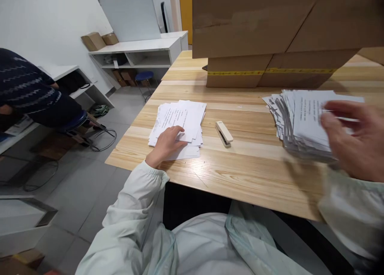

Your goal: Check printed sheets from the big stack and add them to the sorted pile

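My left hand [168,145] rests on a loose pile of printed white papers [189,115] near the table's left side, fingers lying over the sheets and thumb stretched out. On the right stands a taller, uneven stack of printed papers [312,115]. My right hand [357,135] is over its right edge, slightly blurred, with thumb and forefinger apart and no sheet visible between them. Whether the fingertips touch the stack I cannot tell. A cream stapler [224,133] lies on the table between the two piles, touched by neither hand.
Large cardboard boxes [240,71] stand along the back of the wooden table [246,167]. At the left, a person [33,87] sits on a stool by a white shelf unit. Another blue stool [144,76] stands beyond the table's left edge.
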A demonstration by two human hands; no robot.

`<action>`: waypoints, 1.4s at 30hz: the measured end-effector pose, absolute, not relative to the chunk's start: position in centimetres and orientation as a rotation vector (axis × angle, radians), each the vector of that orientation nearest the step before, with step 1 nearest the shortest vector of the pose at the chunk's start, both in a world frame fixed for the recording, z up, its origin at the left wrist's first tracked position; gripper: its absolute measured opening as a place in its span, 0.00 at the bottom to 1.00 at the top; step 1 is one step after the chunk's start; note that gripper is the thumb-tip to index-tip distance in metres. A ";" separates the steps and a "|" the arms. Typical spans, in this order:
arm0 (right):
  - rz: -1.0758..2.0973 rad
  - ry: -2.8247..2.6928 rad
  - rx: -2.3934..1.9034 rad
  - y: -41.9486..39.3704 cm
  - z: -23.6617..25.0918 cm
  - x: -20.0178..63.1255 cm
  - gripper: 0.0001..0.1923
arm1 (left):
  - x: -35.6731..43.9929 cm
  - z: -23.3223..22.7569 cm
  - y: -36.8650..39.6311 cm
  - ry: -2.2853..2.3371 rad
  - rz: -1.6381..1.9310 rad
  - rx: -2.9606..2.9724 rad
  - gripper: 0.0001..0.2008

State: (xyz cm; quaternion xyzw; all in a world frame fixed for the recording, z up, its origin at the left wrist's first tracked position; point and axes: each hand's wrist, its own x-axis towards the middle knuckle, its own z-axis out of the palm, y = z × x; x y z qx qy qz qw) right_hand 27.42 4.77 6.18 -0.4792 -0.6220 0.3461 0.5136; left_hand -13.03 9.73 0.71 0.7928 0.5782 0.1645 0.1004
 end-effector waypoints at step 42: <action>1.042 -1.229 -1.118 15.0 -2.7 4.4 0.34 | -13.9 -0.3 11.0 2.097 1.366 1.756 0.21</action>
